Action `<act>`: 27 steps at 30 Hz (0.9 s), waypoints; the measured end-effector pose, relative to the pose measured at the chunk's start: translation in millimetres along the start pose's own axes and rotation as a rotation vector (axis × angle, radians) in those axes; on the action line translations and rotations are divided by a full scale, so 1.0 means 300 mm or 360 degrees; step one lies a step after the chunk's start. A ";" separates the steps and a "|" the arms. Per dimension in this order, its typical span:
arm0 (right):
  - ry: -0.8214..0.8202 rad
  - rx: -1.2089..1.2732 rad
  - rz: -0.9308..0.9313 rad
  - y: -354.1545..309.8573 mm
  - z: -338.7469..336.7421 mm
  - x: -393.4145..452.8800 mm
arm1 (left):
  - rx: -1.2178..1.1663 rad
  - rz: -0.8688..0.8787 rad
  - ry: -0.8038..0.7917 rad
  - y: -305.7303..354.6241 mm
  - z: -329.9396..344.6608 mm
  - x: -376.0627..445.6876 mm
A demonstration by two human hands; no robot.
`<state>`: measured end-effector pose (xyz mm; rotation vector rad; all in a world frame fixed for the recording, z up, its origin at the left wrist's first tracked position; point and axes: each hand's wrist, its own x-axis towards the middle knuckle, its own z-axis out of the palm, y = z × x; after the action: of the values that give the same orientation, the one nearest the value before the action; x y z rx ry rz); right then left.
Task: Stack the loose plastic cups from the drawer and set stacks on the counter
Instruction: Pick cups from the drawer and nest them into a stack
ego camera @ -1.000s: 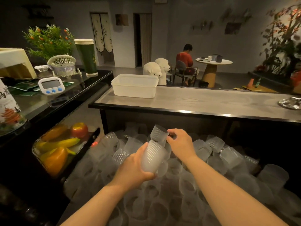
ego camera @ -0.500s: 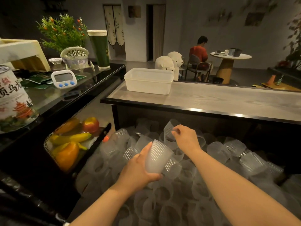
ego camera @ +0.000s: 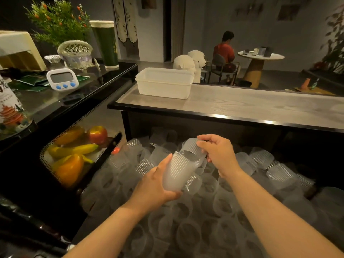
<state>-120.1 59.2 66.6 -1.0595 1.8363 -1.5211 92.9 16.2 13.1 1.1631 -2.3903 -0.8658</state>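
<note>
Stacking in progress above the open drawer of loose frosted ribbed plastic cups (ego camera: 204,211). Left hand (ego camera: 154,185) grips an upright frosted cup (ego camera: 177,174); right hand (ego camera: 217,153) pinches a second ribbed cup (ego camera: 191,148) at its mouth. Next: seat it squarely, unforced. The pale wood-grain counter (ego camera: 251,107), far side, holds no stacks.

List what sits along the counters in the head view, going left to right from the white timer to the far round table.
White timer → woven basket → tall green cup → white plastic tub → two white bear figures → seated person in red → round table.
</note>
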 end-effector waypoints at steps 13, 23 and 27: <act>-0.0315 -0.0342 -0.0222 0.033 0.030 -0.058 | 0.0008 0.0013 0.0049 0.033 0.006 0.036; -0.0112 -0.0772 -0.0168 0.095 0.036 0.035 | 0.0046 -0.0088 0.0010 0.002 0.009 0.060; -0.0322 -0.1040 -0.0095 0.147 0.066 0.094 | 0.0060 -0.0124 -0.0003 -0.010 0.022 0.053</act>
<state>-130.3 27.4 21.8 -1.4998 2.2179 -0.7969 81.5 4.8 6.7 1.2782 -2.3863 -0.8500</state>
